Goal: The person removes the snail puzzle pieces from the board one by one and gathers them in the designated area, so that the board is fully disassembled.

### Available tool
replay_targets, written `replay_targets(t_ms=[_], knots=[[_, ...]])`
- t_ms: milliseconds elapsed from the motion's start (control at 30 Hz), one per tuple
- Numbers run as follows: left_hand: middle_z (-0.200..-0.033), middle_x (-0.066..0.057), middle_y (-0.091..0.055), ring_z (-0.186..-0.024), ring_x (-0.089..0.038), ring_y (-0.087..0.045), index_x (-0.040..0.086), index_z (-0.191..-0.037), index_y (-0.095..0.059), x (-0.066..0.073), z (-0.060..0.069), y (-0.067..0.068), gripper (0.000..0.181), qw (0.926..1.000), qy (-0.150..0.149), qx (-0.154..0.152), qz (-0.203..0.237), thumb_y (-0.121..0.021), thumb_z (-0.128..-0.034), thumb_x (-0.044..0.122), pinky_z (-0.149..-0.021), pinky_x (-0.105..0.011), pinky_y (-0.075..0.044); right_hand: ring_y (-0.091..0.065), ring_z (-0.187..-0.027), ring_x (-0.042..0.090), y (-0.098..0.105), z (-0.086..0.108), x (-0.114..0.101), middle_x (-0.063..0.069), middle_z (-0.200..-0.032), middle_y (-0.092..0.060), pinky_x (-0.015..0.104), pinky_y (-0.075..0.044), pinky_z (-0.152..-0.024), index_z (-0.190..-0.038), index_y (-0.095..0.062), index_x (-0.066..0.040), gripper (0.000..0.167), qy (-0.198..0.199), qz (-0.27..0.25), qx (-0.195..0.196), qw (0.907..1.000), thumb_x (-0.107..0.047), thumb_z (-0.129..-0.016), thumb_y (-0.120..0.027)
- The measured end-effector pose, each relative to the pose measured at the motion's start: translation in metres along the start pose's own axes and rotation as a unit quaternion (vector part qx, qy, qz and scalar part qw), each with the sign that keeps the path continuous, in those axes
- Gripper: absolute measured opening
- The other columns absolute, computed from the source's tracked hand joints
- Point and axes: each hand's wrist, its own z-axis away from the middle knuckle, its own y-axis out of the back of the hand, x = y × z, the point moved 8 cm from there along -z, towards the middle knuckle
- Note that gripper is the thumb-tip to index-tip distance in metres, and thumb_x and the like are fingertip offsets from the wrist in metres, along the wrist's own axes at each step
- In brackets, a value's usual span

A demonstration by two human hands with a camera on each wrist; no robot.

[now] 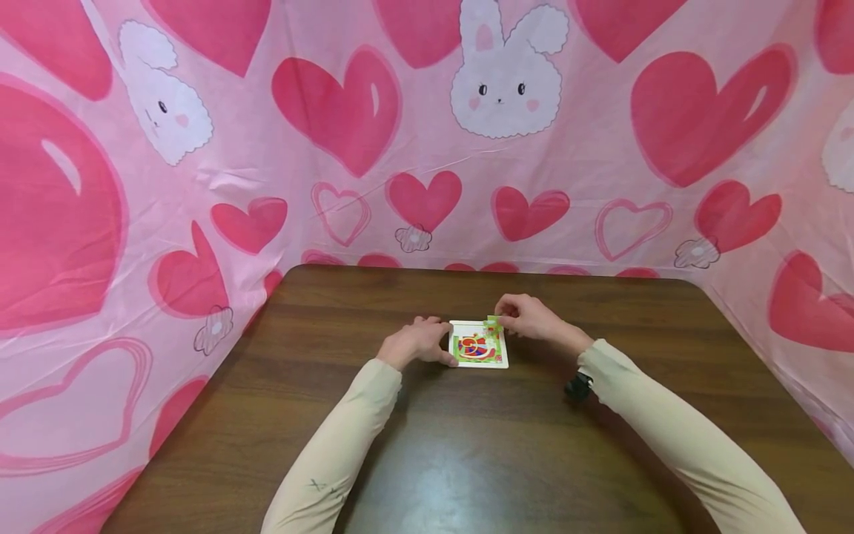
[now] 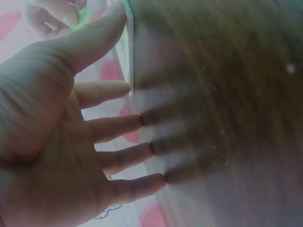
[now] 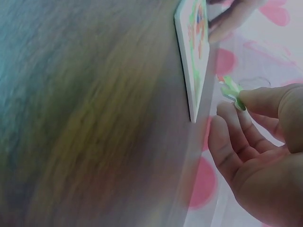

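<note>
A small puzzle board [image 1: 482,364] with a white frame and a snail-like red and blue picture lies flat on the table. My right hand [image 1: 530,317] pinches a green puzzle piece [image 3: 231,89] between thumb and fingers, over the board's far right corner. In the right wrist view the piece is held clear of the board [image 3: 191,90]. My left hand [image 1: 417,342] rests at the board's left side, its thumb and index finger touching the frame. In the left wrist view its other fingertips [image 2: 158,181] stand on the table, with the fingers nearly straight.
The brown wooden table [image 1: 427,460] extends around the board on all sides. A pink cloth [image 1: 427,148] with hearts and rabbits hangs behind the table and along its sides. A black device [image 1: 578,387] sits at the right wrist, under the sleeve.
</note>
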Motion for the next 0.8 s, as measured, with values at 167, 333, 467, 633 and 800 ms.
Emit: replay_targets(t_ms=[167,333,467,633,800], knots=[[-0.153,-0.006,-0.041,-0.136,-0.030,-0.037,0.023,-0.147,-0.044,0.000,-0.001,-0.001,0.081,1.0000,0.001,-0.006,0.004,-0.074,-0.0795,0.055,-0.111,-0.056,-0.035,-0.063,-0.070,0.023,0.012,0.006,0.012,0.012,-0.084,-0.063,0.035,-0.056,-0.061,-0.103,-0.063,-0.007,0.013,-0.021,-0.040,0.013,0.9989,-0.014,-0.093,-0.066],[-0.152,-0.006,-0.042,-0.133,-0.029,-0.038,0.023,-0.146,-0.044,0.000,0.000,0.000,0.080,1.0000,0.003,-0.006,0.005,-0.074,-0.0796,0.054,-0.110,-0.055,-0.037,-0.063,-0.073,0.026,0.023,0.013,0.018,0.015,-0.088,-0.063,0.036,-0.057,-0.064,-0.106,-0.062,-0.005,0.016,-0.029,-0.073,0.026,0.9965,-0.014,-0.093,-0.066],[-0.148,-0.006,-0.045,-0.128,-0.028,-0.041,0.022,-0.144,-0.046,0.000,0.000,0.001,0.078,1.0000,0.002,-0.004,0.000,-0.075,-0.0790,0.055,-0.108,-0.053,-0.040,-0.062,-0.073,0.026,0.029,0.015,0.021,0.018,-0.089,-0.063,0.038,-0.058,-0.064,-0.107,-0.062,-0.001,0.018,-0.021,-0.090,0.031,0.9952,-0.013,-0.094,-0.066],[-0.147,-0.006,-0.046,-0.128,-0.028,-0.041,0.022,-0.144,-0.046,0.001,0.000,0.001,0.079,1.0000,-0.001,-0.004,-0.001,-0.075,-0.0790,0.055,-0.108,-0.053,-0.039,-0.062,-0.070,0.025,0.034,0.016,0.029,0.021,-0.088,-0.063,0.040,-0.058,-0.064,-0.107,-0.061,0.001,0.019,-0.019,-0.111,0.040,0.9928,-0.011,-0.094,-0.065],[-0.148,-0.005,-0.045,-0.128,-0.028,-0.041,0.022,-0.143,-0.047,0.001,0.001,0.001,0.078,1.0000,0.001,-0.004,0.002,-0.075,-0.0786,0.055,-0.108,-0.053,-0.040,-0.064,-0.074,0.027,0.040,0.019,0.040,0.021,-0.090,-0.063,0.041,-0.058,-0.066,-0.110,-0.062,-0.001,0.021,-0.043,-0.114,0.046,0.9915,-0.015,-0.094,-0.065]])
